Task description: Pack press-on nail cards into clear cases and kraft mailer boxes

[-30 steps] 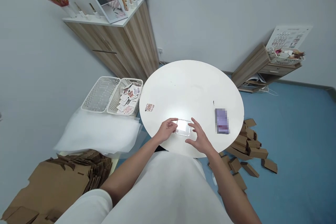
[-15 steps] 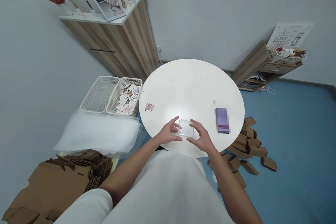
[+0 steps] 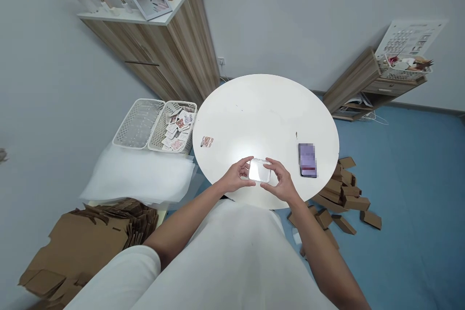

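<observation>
Left hand: the person's bare left hand [image 3: 237,176] grasps the left side of the case, fingers toward its far left corner and thumb toward its near left corner.
Right hand: the bare right hand [image 3: 282,181] grasps the opposite side, fingertips over the far right part and thumb at the near edge.
Case: a clear, shallow, rectangular plastic case [image 3: 259,171] with rounded corners, between the two hands by the counter's near edge; whether its underside touches the surface cannot be told.
Counter: a white, round-edged counter [image 3: 265,116], glossy under the light.
Left edge: a small cluster of pinkish-brown, glossy pieces [image 3: 207,142] lies just inside it.
Right edge: a purple, rectangular, flat object [image 3: 307,161], blurred by pixelation, lies near it.
Beyond the left edge: a white perforated plastic basket [image 3: 124,128] of clear plastic pieces, beside another white basket [image 3: 157,131] of printed cards; translucent white sheets [image 3: 138,174] lie nearer the person.
Beyond the right edge: brown cardboard boxes [image 3: 356,203] lie scattered on the blue floor [image 3: 410,193].
</observation>
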A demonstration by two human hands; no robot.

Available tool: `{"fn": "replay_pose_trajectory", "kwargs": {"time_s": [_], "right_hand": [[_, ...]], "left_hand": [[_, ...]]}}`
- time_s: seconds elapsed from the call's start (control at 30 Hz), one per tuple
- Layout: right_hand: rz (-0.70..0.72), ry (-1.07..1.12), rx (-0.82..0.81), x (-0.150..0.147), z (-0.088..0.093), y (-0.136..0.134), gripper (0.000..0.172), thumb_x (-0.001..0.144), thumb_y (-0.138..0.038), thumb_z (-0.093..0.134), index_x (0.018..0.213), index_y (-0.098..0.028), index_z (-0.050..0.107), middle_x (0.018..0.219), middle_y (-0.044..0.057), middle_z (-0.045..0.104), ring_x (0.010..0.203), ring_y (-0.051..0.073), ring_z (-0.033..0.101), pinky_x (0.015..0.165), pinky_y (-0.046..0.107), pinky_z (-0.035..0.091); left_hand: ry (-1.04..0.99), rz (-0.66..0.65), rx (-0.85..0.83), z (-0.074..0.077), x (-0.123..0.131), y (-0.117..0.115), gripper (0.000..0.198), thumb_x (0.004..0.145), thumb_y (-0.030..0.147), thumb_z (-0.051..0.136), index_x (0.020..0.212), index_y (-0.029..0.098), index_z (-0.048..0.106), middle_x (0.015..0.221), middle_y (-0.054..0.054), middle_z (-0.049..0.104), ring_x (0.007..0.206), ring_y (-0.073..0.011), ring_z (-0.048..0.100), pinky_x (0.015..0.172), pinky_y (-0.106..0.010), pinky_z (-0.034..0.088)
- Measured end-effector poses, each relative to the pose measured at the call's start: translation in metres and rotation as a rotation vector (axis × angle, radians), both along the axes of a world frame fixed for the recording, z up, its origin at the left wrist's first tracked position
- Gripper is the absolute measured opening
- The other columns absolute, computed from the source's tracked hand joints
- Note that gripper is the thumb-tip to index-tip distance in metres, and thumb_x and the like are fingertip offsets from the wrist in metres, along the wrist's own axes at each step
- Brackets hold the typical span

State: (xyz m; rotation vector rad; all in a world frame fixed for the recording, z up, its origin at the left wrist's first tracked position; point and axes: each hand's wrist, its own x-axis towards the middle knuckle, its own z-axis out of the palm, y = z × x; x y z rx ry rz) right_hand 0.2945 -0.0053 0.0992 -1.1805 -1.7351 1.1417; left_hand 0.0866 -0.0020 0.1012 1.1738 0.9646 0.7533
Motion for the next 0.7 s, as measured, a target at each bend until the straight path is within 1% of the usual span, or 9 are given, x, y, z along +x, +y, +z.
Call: {"fn": "replay_pose_trajectory", "kwargs": {"time_s": [0.17,0.37,0.6,0.7], "right_hand": [[-0.014,0.035,-0.007,0.0031,-0.0018,-0.0017,0.052,0.061,-0.034,0.073,0.11,-0.028,0.055,0.129,0.009,0.045,0.12,0.027,0.042,0.093,0.046,0.04],[-0.011,0.115,-0.063,0.0018,-0.0067,-0.0016,0.054,0.061,-0.033,0.073,0.112,-0.027,0.056,0.131,0.01,0.043,0.123,0.027,0.039,0.093,0.045,0.041],[-0.014,0.145,-0.083,0.0025,-0.0076,-0.0008,0.053,0.06,-0.033,0.074,0.11,-0.027,0.057,0.131,0.01,0.043,0.123,0.027,0.039,0.094,0.044,0.041],[-0.01,0.19,-0.093,0.0029,-0.0064,-0.001,0.051,0.062,-0.033,0.073,0.11,-0.027,0.057,0.129,0.01,0.045,0.121,0.027,0.042,0.093,0.044,0.042]], "left_hand": [[0.0,-0.014,0.008,-0.0011,0.0038,0.0005,0.081,0.059,0.027,0.076,0.13,0.028,0.036,0.098,-0.003,0.052,0.08,-0.0126,0.056,0.074,-0.031,0.046],[-0.022,0.014,0.003,-0.0048,0.0049,-0.0016,0.081,0.059,0.025,0.075,0.13,0.028,0.036,0.097,-0.003,0.052,0.078,-0.0111,0.055,0.074,-0.031,0.046],[-0.028,0.022,0.004,-0.005,0.0059,-0.0005,0.081,0.059,0.025,0.076,0.13,0.028,0.036,0.097,-0.003,0.052,0.078,-0.0113,0.055,0.074,-0.03,0.046],[-0.012,0.015,0.019,-0.0048,0.006,-0.0001,0.08,0.058,0.023,0.076,0.128,0.027,0.038,0.094,-0.003,0.053,0.075,-0.0099,0.055,0.075,-0.03,0.045]]}}
